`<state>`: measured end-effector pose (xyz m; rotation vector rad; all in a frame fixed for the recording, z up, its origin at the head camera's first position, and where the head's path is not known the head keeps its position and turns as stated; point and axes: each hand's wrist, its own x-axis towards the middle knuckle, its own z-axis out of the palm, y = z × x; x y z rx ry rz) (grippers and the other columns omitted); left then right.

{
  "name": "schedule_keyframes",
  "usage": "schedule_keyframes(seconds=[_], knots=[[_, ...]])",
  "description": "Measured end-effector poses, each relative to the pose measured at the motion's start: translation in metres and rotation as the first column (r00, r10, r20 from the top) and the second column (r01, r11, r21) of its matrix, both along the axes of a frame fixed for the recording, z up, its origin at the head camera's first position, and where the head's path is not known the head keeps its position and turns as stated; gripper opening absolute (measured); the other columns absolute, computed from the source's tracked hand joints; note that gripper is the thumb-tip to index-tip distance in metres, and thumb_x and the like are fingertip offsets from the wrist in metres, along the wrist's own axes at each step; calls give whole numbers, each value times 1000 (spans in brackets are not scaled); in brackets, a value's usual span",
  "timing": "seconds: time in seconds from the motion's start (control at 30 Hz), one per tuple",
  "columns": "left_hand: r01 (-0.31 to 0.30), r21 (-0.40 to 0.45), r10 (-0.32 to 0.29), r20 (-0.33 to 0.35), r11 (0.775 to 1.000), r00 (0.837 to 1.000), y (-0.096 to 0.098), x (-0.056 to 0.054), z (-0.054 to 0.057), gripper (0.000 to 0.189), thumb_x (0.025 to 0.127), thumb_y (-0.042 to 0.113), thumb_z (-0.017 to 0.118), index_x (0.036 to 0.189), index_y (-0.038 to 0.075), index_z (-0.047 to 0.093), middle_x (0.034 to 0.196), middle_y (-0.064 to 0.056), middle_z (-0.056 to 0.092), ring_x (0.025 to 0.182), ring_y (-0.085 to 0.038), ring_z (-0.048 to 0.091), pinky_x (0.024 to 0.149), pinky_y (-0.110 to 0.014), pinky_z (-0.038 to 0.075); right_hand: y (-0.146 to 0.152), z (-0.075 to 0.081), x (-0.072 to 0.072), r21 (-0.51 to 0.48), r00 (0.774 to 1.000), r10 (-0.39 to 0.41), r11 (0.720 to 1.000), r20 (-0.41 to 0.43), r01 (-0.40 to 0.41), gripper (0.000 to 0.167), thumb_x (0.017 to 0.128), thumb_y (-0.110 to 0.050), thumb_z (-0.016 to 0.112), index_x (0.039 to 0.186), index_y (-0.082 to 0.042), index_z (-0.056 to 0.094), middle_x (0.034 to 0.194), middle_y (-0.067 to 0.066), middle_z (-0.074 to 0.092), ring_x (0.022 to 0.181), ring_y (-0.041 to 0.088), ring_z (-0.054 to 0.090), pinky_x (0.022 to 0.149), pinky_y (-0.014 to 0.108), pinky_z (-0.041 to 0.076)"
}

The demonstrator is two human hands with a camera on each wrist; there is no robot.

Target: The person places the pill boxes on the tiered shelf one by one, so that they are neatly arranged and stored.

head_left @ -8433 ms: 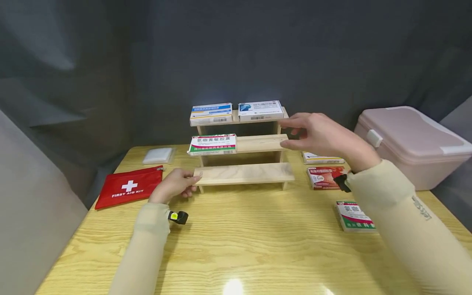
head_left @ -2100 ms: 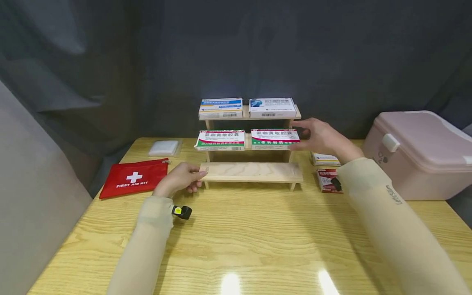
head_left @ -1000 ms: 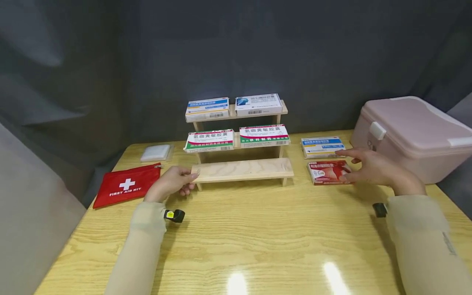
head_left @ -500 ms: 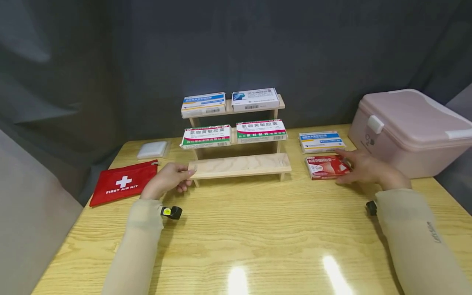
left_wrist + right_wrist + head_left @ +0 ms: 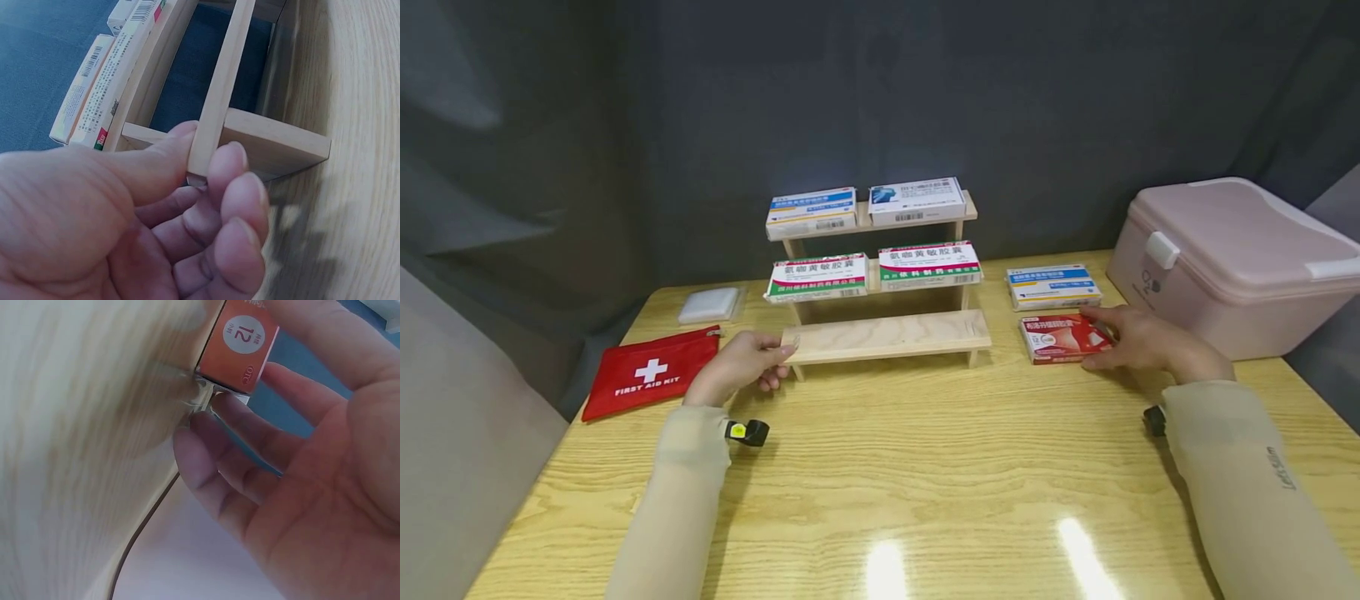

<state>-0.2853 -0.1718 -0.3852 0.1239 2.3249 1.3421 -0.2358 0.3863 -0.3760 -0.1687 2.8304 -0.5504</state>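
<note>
At the left end of the lowest step, my left hand (image 5: 741, 367) pinches the board of the wooden three-tier display shelf (image 5: 887, 337), with thumb on top and fingers below in the left wrist view. Over on the right, my right hand (image 5: 1150, 340) holds the right end of a red medicine box (image 5: 1060, 339) between thumb and fingers; the box lies on the table. Two green-and-white medicine boxes, one left (image 5: 817, 278) and one right (image 5: 929, 267), sit on the middle tier. Above them, the top tier bears a blue-and-yellow box (image 5: 812, 213) and a white-and-blue box (image 5: 917, 202).
Just behind the red box lies another blue-and-yellow medicine box (image 5: 1054, 287). A pink lidded storage bin (image 5: 1232, 267) stands at the right. On the left are a red first aid pouch (image 5: 651, 371) and a white packet (image 5: 709, 306). A dark cloth (image 5: 880, 100) hangs behind the table (image 5: 865, 483).
The second green-and-white box has gone from the table to the middle tier. My right hand has left the shelf and taken hold of the red box. The left hand keeps its grip.
</note>
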Motion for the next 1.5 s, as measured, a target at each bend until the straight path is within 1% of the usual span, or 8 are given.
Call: schedule_keyframes(seconds=[0.1, 0.3, 0.73, 0.97, 1.07, 1.2, 1.37, 1.5], knots=[[13, -2, -13, -5, 1000, 1000, -1, 0, -1, 36, 100, 26, 61, 121, -5, 58, 82, -11, 63, 65, -17, 59, 61, -26, 51, 0, 0, 0, -17, 1000, 0, 1000, -8, 0, 96, 79, -44, 82, 149, 1, 34, 142, 38, 32, 125, 53, 32, 100, 72, 27], [2, -8, -2, 2, 1000, 1000, -1, -1, -2, 37, 100, 26, 62, 120, -4, 59, 82, -11, 63, 66, -17, 59, 61, -25, 51, 0, -2, 0, -29, 1000, -21, 999, -9, 21, 92, 79, -43, 82, 147, 1, 38, 143, 36, 32, 124, 51, 34, 101, 71, 28], [7, -8, -7, -3, 1000, 1000, -3, 0, -5, 39, 100, 27, 61, 124, -4, 57, 82, -11, 63, 66, -17, 59, 62, -27, 51, 0, -1, -1, -11, 1000, -20, 1000, 6, 20, 99, 75, -46, 84, 147, 4, 38, 139, 37, 35, 124, 53, 33, 101, 71, 28], [3, -7, -3, 2, 1000, 1000, -4, 0, -5, 41, 100, 28, 62, 125, -4, 57, 83, -12, 63, 66, -18, 59, 62, -26, 51, 0, -1, 0, -20, 999, -44, 999, 15, 45, 107, 70, -57, 83, 146, 4, 40, 139, 36, 35, 122, 51, 34, 99, 72, 29], [5, 4, -5, 4, 1000, 1000, -3, -1, -5, 39, 100, 27, 62, 124, -4, 57, 83, -12, 64, 66, -17, 59, 62, -25, 51, 1, 0, 1, -25, 999, -33, 999, -5, 33, 106, 68, -60, 83, 143, 5, 44, 133, 32, 44, 114, 45, 44, 94, 68, 37], [5, 14, -5, 2, 1000, 1000, -3, -1, -5, 37, 100, 26, 62, 121, -4, 59, 82, -11, 64, 66, -18, 59, 62, -26, 51, 2, 2, 2, -26, 999, -4, 1000, -37, 3, 100, 68, -59, 84, 137, 5, 51, 120, 25, 56, 100, 35, 52, 85, 54, 46], [-6, 18, 5, 9, 1000, 1000, -2, -1, -3, 33, 100, 25, 62, 117, -2, 60, 83, -13, 64, 65, -18, 59, 61, -26, 51, 4, 9, 5, -15, 999, 5, 1000, -44, -6, 95, 68, -58, 84, 133, 4, 54, 114, 19, 59, 97, 31, 52, 80, 45, 46], [-3, 7, 3, 5, 1000, 1000, -1, -1, -2, 32, 100, 26, 62, 115, -2, 61, 84, -15, 64, 65, -19, 59, 61, -26, 51, 4, 16, 7, -10, 999, -14, 1000, -49, 14, 97, 68, -61, 83, 133, 4, 54, 114, 21, 58, 98, 33, 51, 80, 48, 46]])
